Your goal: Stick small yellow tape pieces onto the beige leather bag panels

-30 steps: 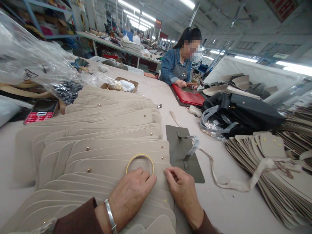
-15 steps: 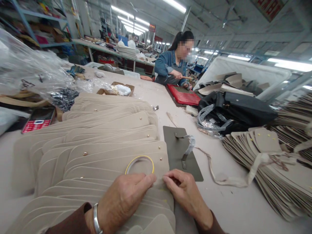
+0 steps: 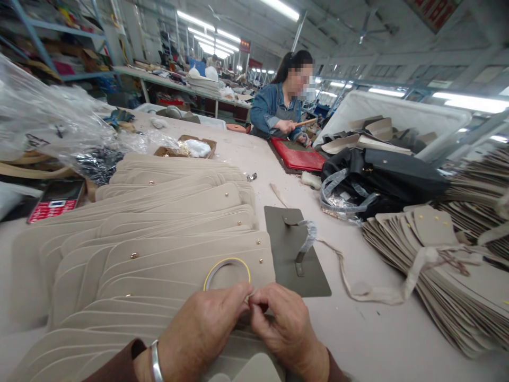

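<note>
Head view, looking down a long pale worktable [image 3: 246,159]: the left hand [image 3: 202,329] and the right hand [image 3: 284,326] meet at the near edge, fingertips pinched together on something too small to make out, right at the near rim of a thin yellow-edged ring of tape [image 3: 227,271]. Whether either hand truly grips anything cannot be told — the fingers are curled nearly closed and touching each other. The ring lies flat on the nearest of many overlapped beige leather panels with small brass studs [image 3: 167,233], which fan out to the left and far side. Just right of the ring sits a dark olive flat panel with a metal clip [image 3: 294,252]. A red and black calculator [image 3: 53,199] lies at the far left; its keys are too blurred to read. Further right, a stack of tan cut pieces [image 3: 433,254] and a black leather bag [image 3: 382,178]. At the far end a person in a blue denim jacket [image 3: 274,109] works over a red mat [image 3: 300,158]. Red ceiling signs are unreadable.
</note>
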Demonstrator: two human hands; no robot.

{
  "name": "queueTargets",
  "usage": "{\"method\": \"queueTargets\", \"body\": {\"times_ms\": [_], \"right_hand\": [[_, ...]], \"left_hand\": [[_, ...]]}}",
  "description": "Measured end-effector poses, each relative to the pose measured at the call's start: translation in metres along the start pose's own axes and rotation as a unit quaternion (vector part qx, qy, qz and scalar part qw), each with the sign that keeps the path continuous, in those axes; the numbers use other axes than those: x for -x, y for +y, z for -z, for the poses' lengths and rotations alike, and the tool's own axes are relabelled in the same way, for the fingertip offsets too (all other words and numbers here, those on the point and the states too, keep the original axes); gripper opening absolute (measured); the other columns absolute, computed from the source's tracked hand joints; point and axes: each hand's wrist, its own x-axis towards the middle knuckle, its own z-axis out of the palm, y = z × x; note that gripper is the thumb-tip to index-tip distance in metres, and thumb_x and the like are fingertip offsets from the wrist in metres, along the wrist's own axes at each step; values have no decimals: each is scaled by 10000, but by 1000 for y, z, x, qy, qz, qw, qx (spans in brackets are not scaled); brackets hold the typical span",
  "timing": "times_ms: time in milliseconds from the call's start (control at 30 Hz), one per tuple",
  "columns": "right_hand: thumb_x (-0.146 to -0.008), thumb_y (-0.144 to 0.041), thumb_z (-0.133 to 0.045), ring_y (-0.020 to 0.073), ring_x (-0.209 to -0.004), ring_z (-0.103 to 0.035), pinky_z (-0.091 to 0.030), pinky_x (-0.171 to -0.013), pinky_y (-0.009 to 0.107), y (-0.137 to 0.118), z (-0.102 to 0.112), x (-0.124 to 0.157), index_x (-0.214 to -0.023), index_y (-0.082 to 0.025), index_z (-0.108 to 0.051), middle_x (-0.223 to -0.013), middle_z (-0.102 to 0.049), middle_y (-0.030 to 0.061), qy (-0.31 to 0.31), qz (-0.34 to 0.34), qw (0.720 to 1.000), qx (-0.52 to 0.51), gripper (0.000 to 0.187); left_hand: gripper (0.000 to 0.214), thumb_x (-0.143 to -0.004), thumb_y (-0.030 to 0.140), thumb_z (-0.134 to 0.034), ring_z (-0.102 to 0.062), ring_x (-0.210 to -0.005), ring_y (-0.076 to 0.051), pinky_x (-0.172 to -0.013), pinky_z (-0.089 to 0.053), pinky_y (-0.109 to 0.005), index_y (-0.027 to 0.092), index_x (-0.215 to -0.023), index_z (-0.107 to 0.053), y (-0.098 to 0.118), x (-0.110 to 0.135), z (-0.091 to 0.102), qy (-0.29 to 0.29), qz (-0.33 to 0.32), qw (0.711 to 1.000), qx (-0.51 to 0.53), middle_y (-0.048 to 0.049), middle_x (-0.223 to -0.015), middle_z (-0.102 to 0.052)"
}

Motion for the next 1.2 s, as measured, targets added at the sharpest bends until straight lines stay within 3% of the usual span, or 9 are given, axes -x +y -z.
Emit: {"method": "queueTargets", "body": {"times_ms": [133,200,267,333,433,600,767,1000,1200], "right_hand": [[-782,-60,-512,110,-535,-561,-404,-539,213,-7,0,0,-711,-164,-611,-596,-606,3,29,-27,999,1,159],[-770,-96,-537,99,-494,-539,-392,-497,200,-12,1,-1,-669,-161,-621,-564,-591,-7,17,-116,992,-42,146],[-772,-164,-570,91,-453,-522,-385,-452,185,-14,1,-4,-651,-159,-623,-531,-581,-17,-11,-262,956,-130,133],[-770,-261,-608,93,-417,-516,-395,-421,182,-9,2,-5,-652,-156,-614,-496,-568,-26,-22,-391,895,-213,158],[-737,-405,-678,110,-412,-541,-442,-427,204,8,8,-4,-679,-144,-617,-497,-587,-14,-10,-472,842,-261,275],[-742,-521,-706,111,-485,-585,-488,-503,211,35,19,11,-776,-110,-679,-585,-651,29,-50,-489,832,-257,414],[-724,-526,-707,110,-492,-566,-480,-509,214,39,18,14,-727,-115,-650,-568,-632,20,-88,-494,826,-258,415],[-833,-301,-579,97,-508,-492,-359,-494,197,28,26,13,-703,-133,-643,-555,-585,-17,-194,-437,864,-157,221],[-843,-210,-553,132,-611,-572,-379,-576,221,19,27,12,-697,-148,-662,-659,-661,9,-206,-352,911,-62,193]], "left_hand": [[294,-1031,221,-234,-568,-505,-130,-458,-389,-238,226,-852,-466,1,-1,4,-8,-11,1000,-27,36,-632,-562],[335,-1026,199,-206,-520,-487,-132,-450,-357,-245,223,-810,-461,4,-2,6,5,-27,999,-45,27,-619,-527],[340,-1021,188,-213,-476,-476,-131,-446,-329,-252,221,-777,-447,9,-3,7,29,-44,997,-51,26,-604,-498],[320,-1017,176,-242,-452,-484,-132,-455,-318,-257,216,-770,-441,12,-4,6,45,-63,996,-41,26,-607,-489],[253,-1005,167,-305,-470,-542,-145,-507,-351,-260,204,-814,-468,11,-3,2,29,-56,997,-42,16,-654,-516],[127,-918,93,-478,-522,-705,-206,-651,-434,-326,195,-860,-527,2,-9,-1,-122,61,978,-155,-26,-798,-596],[165,-857,34,-475,-512,-761,-204,-710,-461,-338,182,-870,-546,11,-17,3,-241,107,956,-127,-37,-833,-600],[244,-833,-26,-421,-510,-739,-213,-666,-464,-330,186,-866,-537,13,-16,7,-252,89,960,-87,-37,-817,-581],[261,-794,-46,-442,-518,-764,-235,-690,-471,-356,189,-856,-539,10,-14,1,-240,78,964,-82,-42,-825,-587]]}}
